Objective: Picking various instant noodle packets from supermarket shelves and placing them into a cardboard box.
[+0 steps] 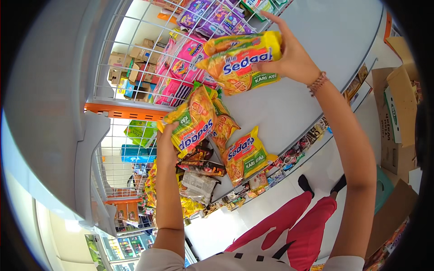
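Note:
My right hand [288, 57], with a braided bracelet at the wrist, grips yellow Mie Sedaap instant noodle packets [242, 66] above the grey metal shelf [278, 111]. In my left hand [166, 135] is another yellow noodle packet [191, 122], held by its end seam, upside down to the view. Beneath and beside it, more noodle packets [223, 125] lean near the wire back. One yellow packet [245, 155] lies at the shelf's front edge. Dark noodle packets [201, 167] and a silvery-backed packet [198, 186] lie near my left forearm.
Behind the white wire grid [135, 44] are pink sanitary pad packs [186, 57], purple packs [217, 17] and cardboard boxes [145, 50]. Small snack packets [284, 159] line a lower shelf. Open cardboard boxes [390, 125] and a green plastic container [383, 186] stand on the floor at right.

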Motion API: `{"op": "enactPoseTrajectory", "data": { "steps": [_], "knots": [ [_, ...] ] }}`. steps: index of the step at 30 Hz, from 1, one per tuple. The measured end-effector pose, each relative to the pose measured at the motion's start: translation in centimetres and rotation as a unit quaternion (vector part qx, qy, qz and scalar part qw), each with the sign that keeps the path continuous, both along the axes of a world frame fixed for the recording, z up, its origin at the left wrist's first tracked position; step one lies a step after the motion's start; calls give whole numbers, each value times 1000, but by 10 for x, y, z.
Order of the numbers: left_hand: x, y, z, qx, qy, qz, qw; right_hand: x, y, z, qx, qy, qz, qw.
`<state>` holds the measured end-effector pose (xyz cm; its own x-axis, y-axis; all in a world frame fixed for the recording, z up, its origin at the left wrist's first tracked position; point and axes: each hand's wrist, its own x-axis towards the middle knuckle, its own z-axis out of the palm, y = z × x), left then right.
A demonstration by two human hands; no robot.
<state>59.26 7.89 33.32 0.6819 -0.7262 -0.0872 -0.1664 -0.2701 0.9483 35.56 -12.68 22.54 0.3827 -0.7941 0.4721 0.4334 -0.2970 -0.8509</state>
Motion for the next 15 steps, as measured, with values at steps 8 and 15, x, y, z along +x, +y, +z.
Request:
{"op": "enactPoseTrajectory", "data": {
  "steps": [8, 15],
  "knots": [
    [-30, -13, -6, -93, 159, -16, 983, -65, 11, 4, 170, -155, 70, 971],
    [-74, -25, -17, -111, 255, -63, 958, -98, 26, 2, 303, -181, 209, 912]
  ]
}}
